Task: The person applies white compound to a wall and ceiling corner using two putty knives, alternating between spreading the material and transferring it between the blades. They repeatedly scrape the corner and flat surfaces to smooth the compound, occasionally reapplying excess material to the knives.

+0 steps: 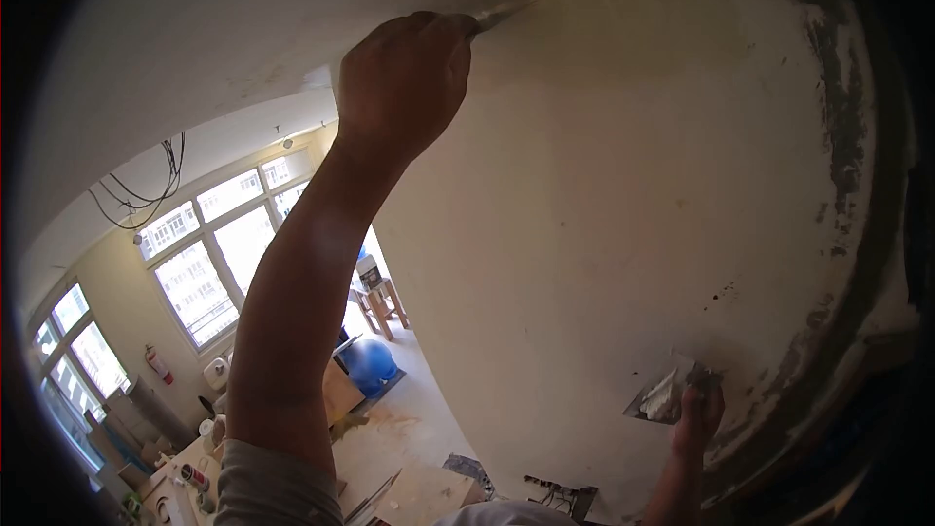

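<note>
My left hand (409, 78) is raised high, closed around a putty knife (502, 16). The thin blade touches or nearly touches the top of the pale wall (584, 205), close to where it meets the ceiling; the handle is hidden in my fist. Lower down on the right, my right hand (699, 409) grips a flat metal scraper (641, 411). A lump of white putty (664, 395) lies on that scraper's blade. A damp-looking, yellowish patch spreads over the upper wall beside the putty knife.
Dark, rough strips (845, 136) run down the wall's right edge. Loose wires (156, 197) hang from the ceiling at left. Below are a blue ball-like object (370, 366), a wooden stool (380, 307), a cluttered worktop (175, 487) and a fire extinguisher (158, 364) by the windows.
</note>
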`<action>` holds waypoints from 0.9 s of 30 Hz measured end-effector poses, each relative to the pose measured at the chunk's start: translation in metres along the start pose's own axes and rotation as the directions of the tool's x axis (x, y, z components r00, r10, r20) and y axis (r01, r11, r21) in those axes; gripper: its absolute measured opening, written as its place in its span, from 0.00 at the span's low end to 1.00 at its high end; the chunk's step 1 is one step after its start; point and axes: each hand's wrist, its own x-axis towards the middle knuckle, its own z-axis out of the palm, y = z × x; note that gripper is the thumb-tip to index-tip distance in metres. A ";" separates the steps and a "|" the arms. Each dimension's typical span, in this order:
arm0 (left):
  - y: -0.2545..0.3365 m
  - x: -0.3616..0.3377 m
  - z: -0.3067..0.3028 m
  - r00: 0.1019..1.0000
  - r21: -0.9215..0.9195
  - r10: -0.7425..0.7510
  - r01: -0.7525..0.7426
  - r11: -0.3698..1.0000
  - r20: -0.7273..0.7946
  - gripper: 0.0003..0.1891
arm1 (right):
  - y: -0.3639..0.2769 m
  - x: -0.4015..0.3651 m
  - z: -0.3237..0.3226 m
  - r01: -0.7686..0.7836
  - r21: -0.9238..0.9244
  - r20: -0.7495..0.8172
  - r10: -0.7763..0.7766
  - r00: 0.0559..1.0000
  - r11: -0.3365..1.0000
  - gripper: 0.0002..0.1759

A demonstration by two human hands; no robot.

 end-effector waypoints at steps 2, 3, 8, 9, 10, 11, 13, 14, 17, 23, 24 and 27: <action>0.002 0.005 -0.002 1.000 0.006 -0.011 0.011 1.000 0.013 0.05 | 0.001 0.000 -0.002 -0.011 0.021 0.026 0.010 1.000 1.000 0.16; 0.003 0.007 -0.002 1.000 0.007 -0.016 0.016 1.000 0.018 0.05 | 0.000 0.000 -0.001 -0.013 0.040 0.029 0.012 1.000 0.999 0.16; 0.007 0.013 0.000 1.000 0.047 0.003 -0.004 0.999 0.016 0.08 | -0.001 0.000 -0.001 -0.007 0.034 0.038 0.006 0.999 0.999 0.16; 0.009 0.014 -0.001 1.000 0.060 -0.006 0.005 0.998 0.025 0.09 | -0.002 0.000 -0.002 -0.008 0.036 0.051 0.006 0.999 0.999 0.16; 0.008 0.014 0.001 1.000 0.058 0.001 -0.001 0.998 0.010 0.09 | -0.003 0.001 -0.002 -0.008 0.037 0.062 0.006 0.998 0.999 0.16; 0.007 0.013 0.003 1.000 0.056 0.007 -0.007 0.998 -0.005 0.10 | -0.003 0.001 -0.002 -0.007 0.033 0.064 0.005 0.998 0.999 0.17; 0.008 0.013 0.006 1.000 0.076 0.016 -0.015 0.997 -0.017 0.11 | -0.003 0.001 -0.001 -0.004 0.023 0.068 0.002 0.998 1.000 0.18; 0.009 0.014 0.006 1.000 0.098 0.019 -0.018 0.995 -0.014 0.11 | -0.003 0.001 -0.001 -0.003 0.023 0.068 0.001 0.998 1.000 0.19; 0.010 0.015 0.008 0.999 0.149 0.036 -0.031 0.988 -0.029 0.12 | -0.005 0.002 -0.001 0.003 0.016 0.072 -0.004 0.997 1.000 0.19; 0.006 0.015 0.008 0.996 0.185 0.027 -0.010 0.983 -0.088 0.13 | -0.005 0.003 -0.004 0.007 0.007 0.104 -0.008 0.995 1.000 0.19; 0.006 0.014 0.006 0.995 0.198 0.027 -0.008 0.980 -0.092 0.13 | -0.005 0.002 -0.003 0.001 0.022 0.101 -0.003 0.995 1.000 0.20; -0.001 0.012 0.001 0.996 0.224 0.027 -0.006 0.975 -0.090 0.12 | -0.003 0.001 -0.002 0.018 0.008 0.082 -0.018 0.996 1.000 0.20</action>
